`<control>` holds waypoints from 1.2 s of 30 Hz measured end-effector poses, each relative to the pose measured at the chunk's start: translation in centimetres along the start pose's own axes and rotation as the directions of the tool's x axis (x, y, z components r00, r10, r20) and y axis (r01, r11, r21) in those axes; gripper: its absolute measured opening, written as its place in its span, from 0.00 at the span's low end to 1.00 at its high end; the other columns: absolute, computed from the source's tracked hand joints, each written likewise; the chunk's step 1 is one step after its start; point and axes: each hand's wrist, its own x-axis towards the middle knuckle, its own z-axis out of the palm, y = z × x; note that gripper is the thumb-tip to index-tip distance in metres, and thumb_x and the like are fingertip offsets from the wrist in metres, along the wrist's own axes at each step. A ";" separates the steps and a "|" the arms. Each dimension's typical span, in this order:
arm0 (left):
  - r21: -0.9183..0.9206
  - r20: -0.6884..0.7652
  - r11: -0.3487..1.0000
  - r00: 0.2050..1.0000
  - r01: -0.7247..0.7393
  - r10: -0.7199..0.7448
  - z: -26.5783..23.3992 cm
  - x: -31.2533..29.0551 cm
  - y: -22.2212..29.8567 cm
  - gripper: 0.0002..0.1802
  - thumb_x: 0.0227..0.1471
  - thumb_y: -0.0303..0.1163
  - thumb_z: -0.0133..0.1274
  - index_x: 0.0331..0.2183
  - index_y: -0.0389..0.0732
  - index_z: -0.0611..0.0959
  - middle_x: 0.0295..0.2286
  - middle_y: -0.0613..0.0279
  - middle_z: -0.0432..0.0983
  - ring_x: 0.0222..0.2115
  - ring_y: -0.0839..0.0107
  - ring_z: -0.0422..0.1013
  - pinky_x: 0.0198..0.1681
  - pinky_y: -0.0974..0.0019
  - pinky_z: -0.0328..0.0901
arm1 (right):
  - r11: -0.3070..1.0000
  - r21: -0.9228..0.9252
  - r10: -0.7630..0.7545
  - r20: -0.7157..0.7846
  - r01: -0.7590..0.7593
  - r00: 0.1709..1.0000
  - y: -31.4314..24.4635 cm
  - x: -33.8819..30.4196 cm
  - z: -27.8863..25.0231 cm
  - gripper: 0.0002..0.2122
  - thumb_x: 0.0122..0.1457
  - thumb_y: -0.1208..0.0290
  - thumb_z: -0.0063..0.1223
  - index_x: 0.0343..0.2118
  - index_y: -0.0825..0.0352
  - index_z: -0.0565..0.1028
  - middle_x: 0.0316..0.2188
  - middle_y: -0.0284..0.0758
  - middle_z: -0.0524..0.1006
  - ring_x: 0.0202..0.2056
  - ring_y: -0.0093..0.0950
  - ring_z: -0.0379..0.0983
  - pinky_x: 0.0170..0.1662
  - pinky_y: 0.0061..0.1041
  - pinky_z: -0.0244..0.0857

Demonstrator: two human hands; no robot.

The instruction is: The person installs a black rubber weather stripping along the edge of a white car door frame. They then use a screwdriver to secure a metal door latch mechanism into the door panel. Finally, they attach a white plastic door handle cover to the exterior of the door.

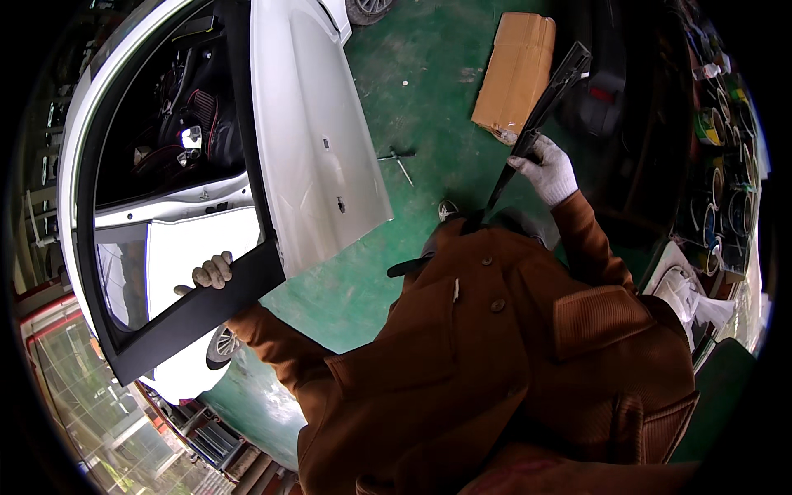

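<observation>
A white car door [309,157] stands open at the left, with a black window frame [210,299] along its window opening. My left hand [213,272], in a pale, soiled glove, has its fingers wrapped over the frame's broad black section. Off to the right, my right hand [548,169] in a white glove grips a long, narrow black trim strip [554,89]. The strip slants from the upper right down toward my front, and its lower end lies close to my brown coat.
A flattened cardboard box [518,70] lies on the green floor [412,91]. A dark cross-shaped tool [398,157] rests near the door's edge. Another white car [194,346] shows behind the window frame. Along the right are shelves with several cans [714,186] and a white plastic bag [701,304].
</observation>
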 end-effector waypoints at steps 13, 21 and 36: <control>0.482 -0.871 0.724 0.181 0.492 0.457 -0.4 -15.1 -20.5 0.20 0.70 0.45 0.49 0.49 0.39 0.85 0.41 0.55 0.84 0.38 0.65 0.79 0.44 0.59 0.74 | 0.998 0.066 0.005 0.127 -0.013 0.992 -7.9 17.0 -1.7 0.11 0.60 0.72 0.69 0.43 0.72 0.83 0.34 0.33 0.84 0.37 0.22 0.80 0.45 0.24 0.74; -0.598 -0.795 0.732 -0.129 0.328 -0.592 15.8 -17.4 -35.7 0.21 0.68 0.46 0.44 0.25 0.47 0.69 0.19 0.72 0.52 0.17 0.76 0.51 0.20 0.66 0.46 | 0.950 0.284 -0.192 0.202 0.130 0.960 -9.7 29.0 -5.2 0.10 0.63 0.70 0.66 0.41 0.71 0.81 0.32 0.28 0.79 0.35 0.19 0.73 0.40 0.23 0.69; 0.333 -0.916 0.056 0.309 0.941 0.258 24.7 3.2 -41.7 0.40 0.47 0.42 0.72 0.60 0.46 0.76 0.53 0.48 0.76 0.49 0.49 0.78 0.51 0.53 0.74 | 0.776 0.479 -0.001 0.651 -0.410 0.759 -18.0 38.2 3.5 0.15 0.61 0.59 0.68 0.41 0.68 0.82 0.28 0.24 0.76 0.23 0.13 0.67 0.25 0.15 0.61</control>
